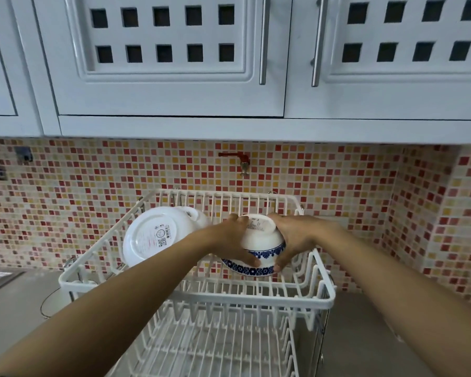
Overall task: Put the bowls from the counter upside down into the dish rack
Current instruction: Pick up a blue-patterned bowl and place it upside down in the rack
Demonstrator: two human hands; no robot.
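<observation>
So the blue-patterned bowl point(259, 246) is flipped foot-up and sits in the upper tier of the white two-tier dish rack point(321, 297), toward the right side. Both hands are on it: left hand point(235, 240) wrapped around its left wall with the thumb down near the blue flower band, right hand point(294, 238) cupping the right wall, fingertips down at the rim. So each grip is pressed against the bowl, clamping it between the two palms. I can't really tell if the rim is already resting on the wires or hovering just above them, the fingers cover that part.

To the left in the same tier there are two white bowls point(152, 235) already in, tipped on edge with their bases facing the camera, one tucked behind the other. The front one has a barcode sticker on its foot.

Progress-wise I'd say this is well along: two parked, a third basically being seated. What's left is letting go of this one. The bits of grey desk point(14, 303) I can see on either side show no more bowls, but plenty of it is out of frame, so can't swear this is the last one. Lower tier is bare.
</observation>
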